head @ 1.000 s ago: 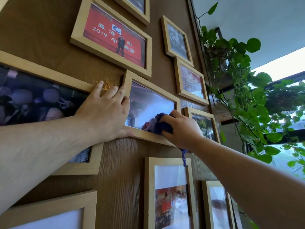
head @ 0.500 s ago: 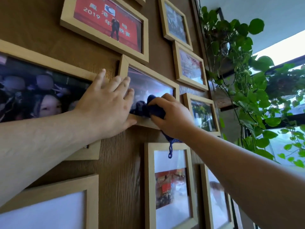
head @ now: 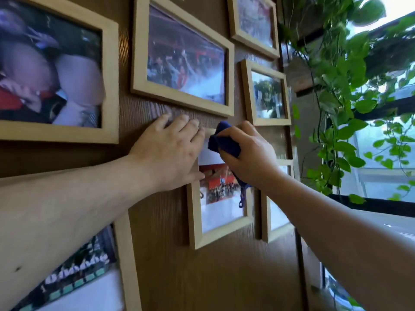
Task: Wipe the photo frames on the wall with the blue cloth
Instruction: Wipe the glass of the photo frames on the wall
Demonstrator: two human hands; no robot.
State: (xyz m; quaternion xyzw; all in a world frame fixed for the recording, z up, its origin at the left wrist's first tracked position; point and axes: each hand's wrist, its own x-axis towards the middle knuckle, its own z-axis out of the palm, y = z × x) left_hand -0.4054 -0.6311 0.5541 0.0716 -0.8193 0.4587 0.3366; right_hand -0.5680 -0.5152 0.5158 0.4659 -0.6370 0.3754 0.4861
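Several light wooden photo frames hang on a brown wood-grain wall (head: 215, 277). My right hand (head: 249, 153) is closed on a bunched dark blue cloth (head: 222, 140) and presses it on the top of an upright frame (head: 195, 223) holding a red photo. My left hand (head: 168, 151) lies flat, fingers spread, on the wall and over that frame's upper left corner. The wide landscape frame (head: 182, 57) hangs just above both hands. A loop of the cloth dangles below my right wrist.
A large frame (head: 110, 86) hangs at the left, another (head: 125, 261) at the lower left, and smaller frames (head: 266, 95) at the right. A trailing green plant (head: 336, 90) hangs beside the wall's right edge, in front of a window (head: 381, 153).
Both hands dropped from the wide landscape frame to the upright frame below it. The cloth now sits on that lower frame's top. The view tilted downward.
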